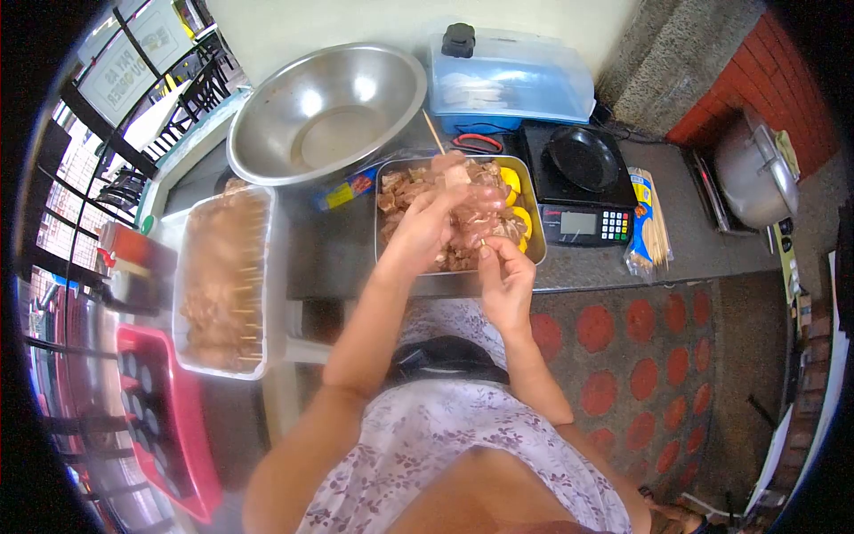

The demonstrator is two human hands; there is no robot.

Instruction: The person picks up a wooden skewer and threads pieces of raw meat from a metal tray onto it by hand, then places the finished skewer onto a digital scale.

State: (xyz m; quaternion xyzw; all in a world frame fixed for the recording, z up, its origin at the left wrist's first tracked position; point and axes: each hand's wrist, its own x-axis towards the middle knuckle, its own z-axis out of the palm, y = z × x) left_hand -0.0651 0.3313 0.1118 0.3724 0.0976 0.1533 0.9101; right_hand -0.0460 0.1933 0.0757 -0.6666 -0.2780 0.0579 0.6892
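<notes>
Over a metal tray (381, 214) of raw meat pieces (402, 185), both my hands are on one meat skewer (455, 171). Its bare wooden tip points up and away from me. My left hand (431, 219) is closed around the meat on the stick, slightly blurred. Lower down, the thumb and fingers of my right hand (505, 283) pinch the near end of the stick. Yellow pieces (523, 230), whose kind I cannot make out, lie along the tray's right side.
A white tub (267, 351) of filled skewers stands at left. Behind are a large steel basin (360, 71) and a blue lidded box (516, 84). To the right sit a digital scale (574, 236) with a black dish (583, 158), a pack of sticks (654, 222) and a pot (752, 182).
</notes>
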